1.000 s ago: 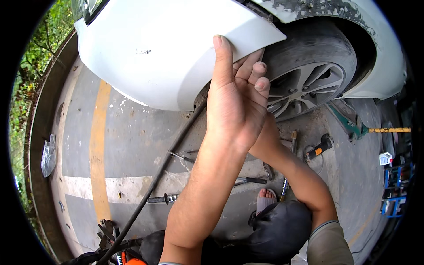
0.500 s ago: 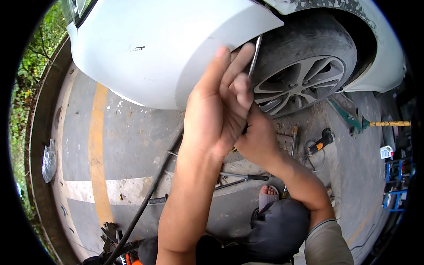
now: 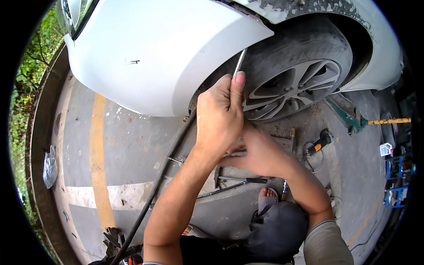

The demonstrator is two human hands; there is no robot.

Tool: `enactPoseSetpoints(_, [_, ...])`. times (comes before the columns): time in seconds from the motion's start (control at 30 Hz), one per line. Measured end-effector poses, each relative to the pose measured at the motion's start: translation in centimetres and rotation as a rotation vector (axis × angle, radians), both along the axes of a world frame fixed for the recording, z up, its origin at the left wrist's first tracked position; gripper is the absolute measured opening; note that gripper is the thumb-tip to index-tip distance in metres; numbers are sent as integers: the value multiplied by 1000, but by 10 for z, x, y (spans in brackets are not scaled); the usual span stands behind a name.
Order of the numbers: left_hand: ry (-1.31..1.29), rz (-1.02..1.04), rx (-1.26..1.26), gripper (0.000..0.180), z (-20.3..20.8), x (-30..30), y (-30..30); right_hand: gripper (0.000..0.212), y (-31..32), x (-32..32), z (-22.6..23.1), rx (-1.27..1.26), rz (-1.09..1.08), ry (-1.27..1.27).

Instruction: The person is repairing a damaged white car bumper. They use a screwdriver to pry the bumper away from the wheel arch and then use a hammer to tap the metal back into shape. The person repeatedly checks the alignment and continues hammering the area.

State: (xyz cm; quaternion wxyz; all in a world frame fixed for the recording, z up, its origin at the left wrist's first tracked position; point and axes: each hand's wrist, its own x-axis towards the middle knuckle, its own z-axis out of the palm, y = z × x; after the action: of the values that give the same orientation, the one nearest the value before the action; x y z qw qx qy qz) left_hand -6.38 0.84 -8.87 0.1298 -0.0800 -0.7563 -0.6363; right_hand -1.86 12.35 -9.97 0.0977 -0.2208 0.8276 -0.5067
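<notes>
A thin metal rod (image 3: 240,62) stands nearly upright, its top at the wheel arch edge of the white car fender (image 3: 145,57). My left hand (image 3: 221,108) is closed round its lower part, thumb laid up along it. Just below and to the right is my right hand (image 3: 263,152), partly behind the left one and slightly blurred; its thumb and fingers look apart, and nothing plainly shows in them. Beside both hands is the car wheel (image 3: 296,84), with a dusty black tyre and grey spokes. The rod's lower end is hidden in my left hand.
A long black bar (image 3: 154,190) slants past my left forearm. A hammer (image 3: 238,179) lies on the concrete below my hands. Right of them are an angle grinder (image 3: 320,142) and a green floor jack (image 3: 346,117) with a yellow handle. A low wall (image 3: 42,185) runs along the left.
My left hand has gone from fingers raised and open against the rod to a closed grip on it. My right hand has moved slightly down, its fingers spreading. The rod has shifted left and down.
</notes>
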Motion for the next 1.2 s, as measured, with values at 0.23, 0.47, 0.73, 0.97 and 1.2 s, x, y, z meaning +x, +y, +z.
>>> enactPoseSetpoints(0.23, [36, -12, 45, 48, -1, 1, 18, 53, 98, 23, -191, 354, -205, -323])
enactPoseSetpoints(0.47, [89, 9, -2, 52, -6, -9, 6, 46, 87, 92, -273, 995, 25, -220])
enactPoseSetpoints(0.73, [-11, -63, 32, 62, -2, -13, 4, 30, 93, 76, -292, 886, 232, -271])
enactPoseSetpoints(0.97, [-78, -76, 34, 63, 2, -6, 4, 33, 86, 87, -160, 540, -6, -62])
enactPoseSetpoints(1.2, [-95, -77, 104, 62, 0, -8, 8, 23, 71, 78, -89, 445, -24, -303])
